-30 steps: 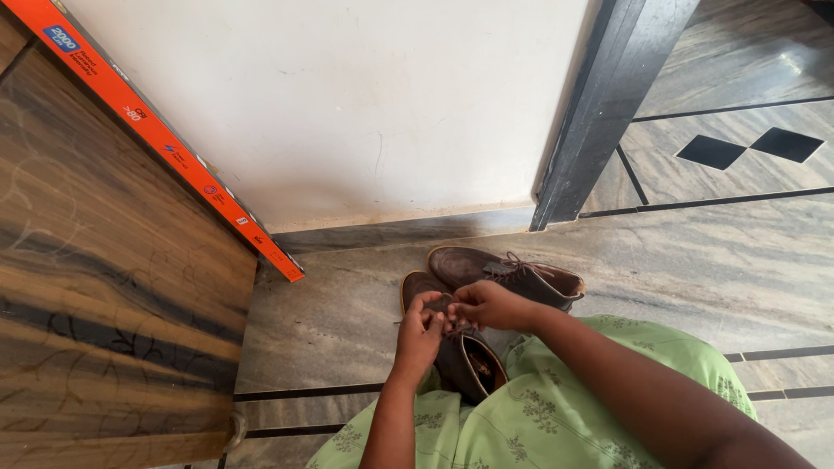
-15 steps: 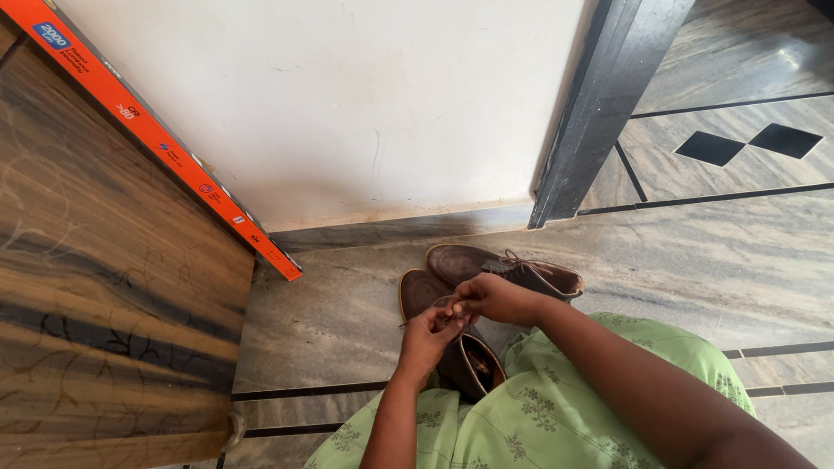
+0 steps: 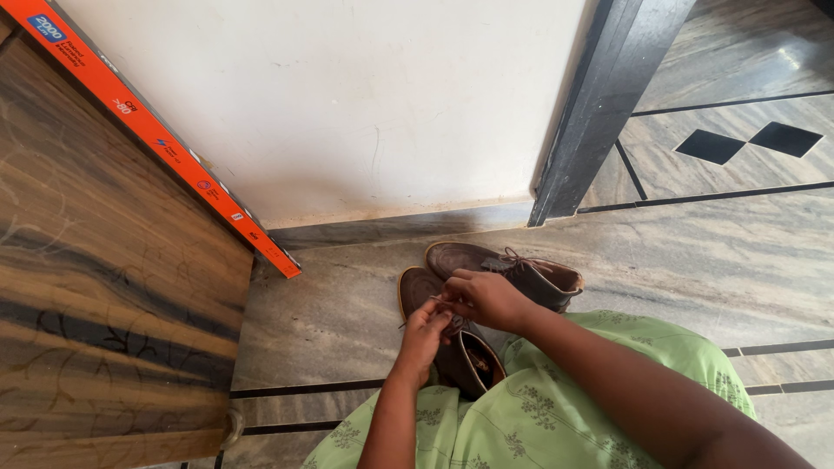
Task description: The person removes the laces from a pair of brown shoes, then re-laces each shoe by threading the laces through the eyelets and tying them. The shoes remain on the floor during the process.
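Two brown lace-up shoes stand on the stone floor in front of me. Over the nearer shoe [image 3: 467, 363] both my hands meet. My left hand [image 3: 423, 328] pinches its lace with closed fingers. My right hand [image 3: 486, 298] grips the same lace just above it, fingers curled. The farther shoe [image 3: 508, 269] lies behind my hands with its laces loose on top. My knees, covered in a light green patterned cloth [image 3: 556, 408], fill the bottom of the view.
A wooden board with an orange edge strip [image 3: 156, 143] leans at the left. A white wall [image 3: 347, 104] rises behind the shoes, with a dark door frame [image 3: 591, 113] to its right. Beyond the frame lie grey floor tiles with black diamond insets [image 3: 747, 143].
My right hand has shifted slightly up and left over the nearer shoe, and my left hand has moved in under it; both keep hold of the lace.
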